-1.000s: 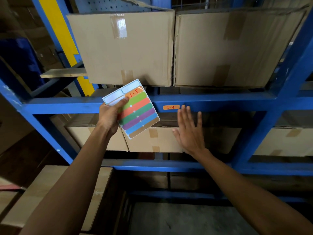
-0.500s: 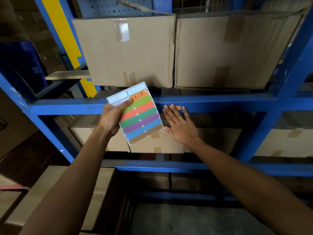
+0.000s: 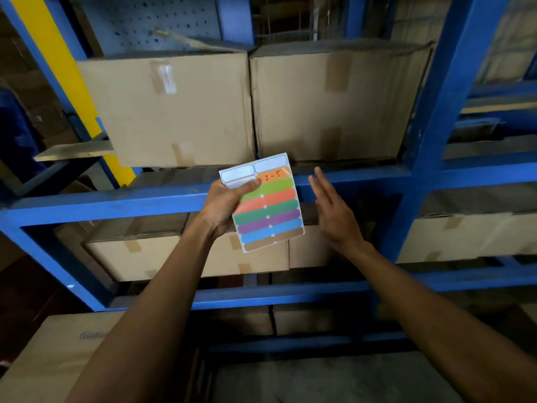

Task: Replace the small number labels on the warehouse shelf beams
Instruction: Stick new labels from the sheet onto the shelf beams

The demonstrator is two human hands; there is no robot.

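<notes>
One head view: my left hand (image 3: 223, 205) clamps the label sheet (image 3: 263, 203), its orange "1-5" label (image 3: 274, 173) unpeeled, against the blue shelf beam (image 3: 348, 178). My right hand (image 3: 334, 210) hovers spread, empty. I'd peel from a corner, then press it flat.

The label sheet (image 3: 263, 203) is a white card with rows of long stickers in many colours: pale white-blue ones at the top, then orange, light green, red-orange, dark green, purple, blue and brown. It stands almost upright, a little tilted, pinched at its upper left corner by the left hand (image 3: 225, 206), just left of the open right hand (image 3: 331, 212). The orange label (image 3: 274, 173) near the top carries the handwritten number "1-5". Behind the sheet runs the blue shelf beam (image 3: 116, 200).
</notes>
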